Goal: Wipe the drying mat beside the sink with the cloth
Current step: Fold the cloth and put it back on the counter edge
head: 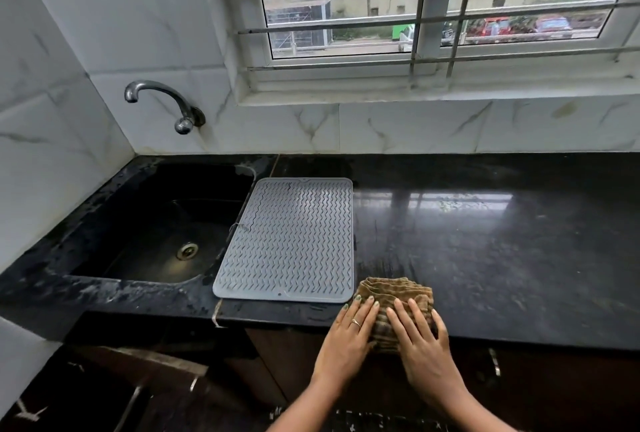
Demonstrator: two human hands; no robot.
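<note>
Head view: one grey drying mat (287,241) lies at frame centre, right of one sink (156,223) with one tap (162,102). One folded brown cloth (394,296), lower centre-right on the counter (502,241), touches the mat's corner; left hand (349,338) and right hand (422,341) press flat upon it, fingers extended.

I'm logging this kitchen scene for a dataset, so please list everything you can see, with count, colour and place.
drying mat: one, grey, ridged, flat on the counter right of the sink
cloth: one, brown striped, folded, at the counter's front edge by the mat's near right corner
sink: one, black, set in the counter's left end
tap: one, chrome, on the wall above the sink
counter: one, glossy black
window: one, white frame, barred, above the counter
left hand: one, ringed, on the cloth
right hand: one, on the cloth
</note>
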